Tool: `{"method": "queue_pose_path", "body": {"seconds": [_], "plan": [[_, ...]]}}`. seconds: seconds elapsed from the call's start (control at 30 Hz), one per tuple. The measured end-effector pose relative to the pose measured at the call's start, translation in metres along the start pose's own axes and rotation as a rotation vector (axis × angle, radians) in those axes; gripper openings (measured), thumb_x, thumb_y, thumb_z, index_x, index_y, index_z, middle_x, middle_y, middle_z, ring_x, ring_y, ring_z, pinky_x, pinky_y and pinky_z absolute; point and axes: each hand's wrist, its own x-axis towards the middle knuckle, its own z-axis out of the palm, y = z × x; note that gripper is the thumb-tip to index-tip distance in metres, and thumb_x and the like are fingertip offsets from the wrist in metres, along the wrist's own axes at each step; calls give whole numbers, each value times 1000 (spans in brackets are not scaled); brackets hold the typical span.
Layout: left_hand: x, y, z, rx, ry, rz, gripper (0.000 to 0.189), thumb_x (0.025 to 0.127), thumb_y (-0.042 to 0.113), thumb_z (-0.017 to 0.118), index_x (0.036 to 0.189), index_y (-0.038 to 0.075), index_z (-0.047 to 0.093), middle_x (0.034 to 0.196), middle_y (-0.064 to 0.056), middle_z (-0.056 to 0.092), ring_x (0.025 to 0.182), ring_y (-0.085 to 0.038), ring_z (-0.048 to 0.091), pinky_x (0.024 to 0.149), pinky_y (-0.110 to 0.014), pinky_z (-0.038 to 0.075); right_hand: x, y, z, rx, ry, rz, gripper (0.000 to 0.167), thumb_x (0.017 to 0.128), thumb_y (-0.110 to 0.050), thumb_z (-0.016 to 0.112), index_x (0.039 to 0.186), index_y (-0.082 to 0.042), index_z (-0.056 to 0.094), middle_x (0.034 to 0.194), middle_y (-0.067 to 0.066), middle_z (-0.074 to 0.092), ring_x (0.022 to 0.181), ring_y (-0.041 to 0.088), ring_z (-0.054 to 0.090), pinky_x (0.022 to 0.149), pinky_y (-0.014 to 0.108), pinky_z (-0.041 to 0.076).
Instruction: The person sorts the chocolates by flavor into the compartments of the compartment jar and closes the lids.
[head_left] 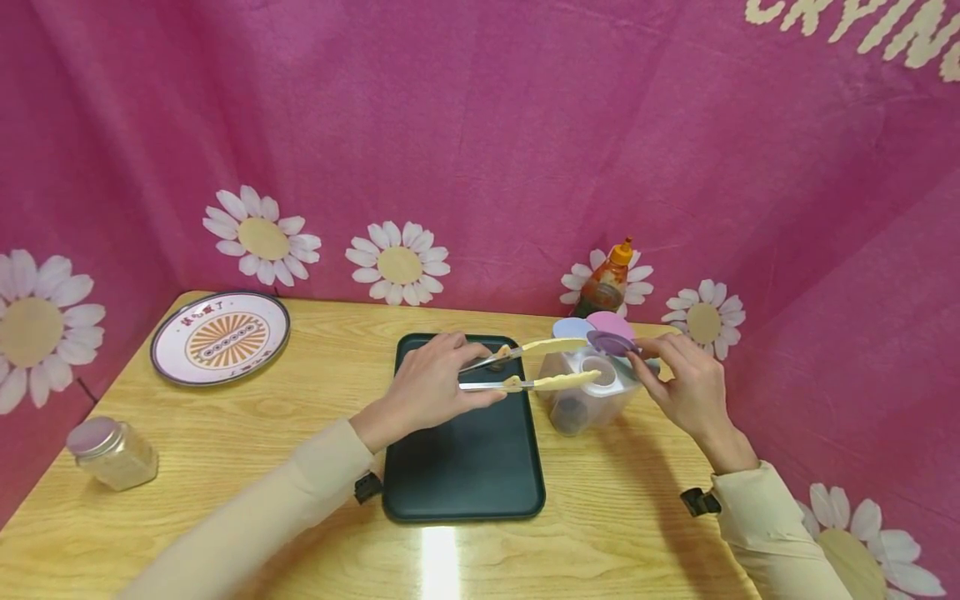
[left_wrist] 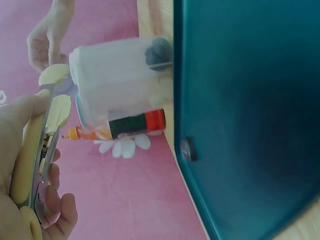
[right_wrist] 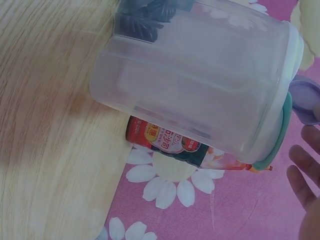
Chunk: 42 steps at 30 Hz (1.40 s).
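My left hand (head_left: 438, 379) grips a pair of tongs (head_left: 564, 382) with metal arms and pale yellow tips, which spread apart over a clear lidded container (head_left: 600, 406). Thumb and fingers of my right hand (head_left: 684, 379) pinch the raised purple flap lid (head_left: 611, 342) at the container's top. Below that lid a round white-rimmed opening (head_left: 597, 372) shows, with one tong tip at it. Other flap lids are blue (head_left: 570, 327), pink (head_left: 611, 324) and green (right_wrist: 278, 135). Dark ridged pieces (right_wrist: 142, 22) lie at the container's bottom.
A dark tray (head_left: 465, 467) lies left of the container, with a small dark round piece (left_wrist: 189, 149) on it. An orange-capped sauce bottle (head_left: 603, 283) stands behind the container. At left are an oval plate (head_left: 168, 346) and a purple-lidded jar (head_left: 116, 457). Pink cloth (head_left: 480, 150) hangs behind.
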Motion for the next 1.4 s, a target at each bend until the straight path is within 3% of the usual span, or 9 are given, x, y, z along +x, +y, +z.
{"method": "queue_pose_path", "body": {"seconds": [0.17,0.43,0.63,0.87,1.4], "plan": [[-6,-14,-5,33,2,-32,58,82,57,84,128,22,76,101,-2,67,86,-16,57,70,-32,52,0,0,0,1,5,6,45,105,-46,62,100,-5,79,79,10,74,68,25,67,59,36,44],[-14,-40,-8,54,-17,-107,60,83,56,84,129,19,75,99,-4,66,86,-17,57,69,-33,51,1,-1,0,7,6,4,45,105,-45,61,99,-4,79,79,10,75,70,26,68,60,38,45],[-16,-60,0,79,-61,-164,60,84,56,84,129,17,75,98,-5,65,85,-19,57,68,-32,48,2,-1,-1,5,7,2,42,105,-43,63,99,-5,79,79,10,74,69,26,68,60,36,44],[-17,-79,19,91,-112,-217,60,84,55,84,128,15,75,92,-4,62,79,-18,53,64,-29,41,1,-2,-1,6,5,2,45,106,-45,61,100,-5,79,80,9,75,71,26,69,61,38,46],[-10,-92,40,87,-164,-242,58,88,55,81,128,13,75,98,-6,66,83,-19,54,67,-30,43,1,-2,-2,5,-17,15,47,105,-47,61,101,-5,79,80,10,74,70,24,67,60,32,44]]}}
